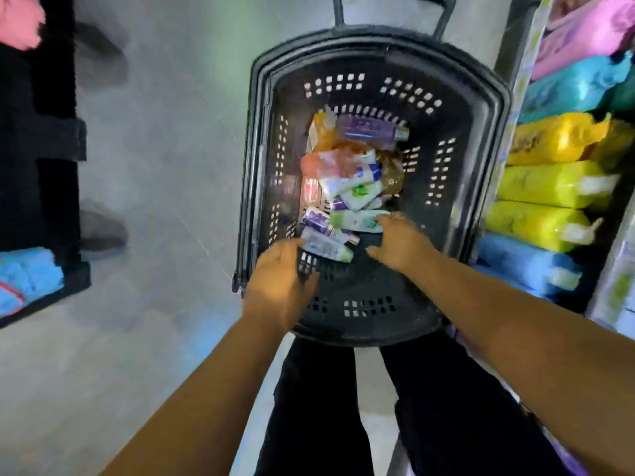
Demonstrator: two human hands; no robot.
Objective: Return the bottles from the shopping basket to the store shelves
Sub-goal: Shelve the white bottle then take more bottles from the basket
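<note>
Black shopping basket point(261, 139) stands on the grey floor point(171, 132), just beside the shelf point(515, 63) on the right. The bottles and tubes lie flat in a jumbled pile along the basket's middle.

- Purple bottle point(369, 130): far end of the pile, long axis left-right, cap pointing right.
- White bottle with green logo point(360, 194): mid-pile, lies diagonal; cap end unclear.
- White-green tube point(355, 219): near end, long axis roughly left-right.
- White-purple tube point(326, 248): nearest of all, long axis diagonal, cap end pointing lower right.

Left grip point(285, 273): inside the near left corner of the basket, fingers loosely extended and apart, holding nothing. Fingertips are at the left end of the white-purple tube. Motion blur, so cannot tell if they touch it.

Right grip point(400, 243): spread wide, thumb out to the left, clamped on nothing. Its fingertips point(383, 218) rest on the right end of the white-green tube.

Pink, blue and yellow soft packs point(556, 187) are stacked on the shelf. The person's dark trousers point(326, 407) show below the basket. A second person's shoe point(101, 231) is on the floor, well apart on the left.
</note>
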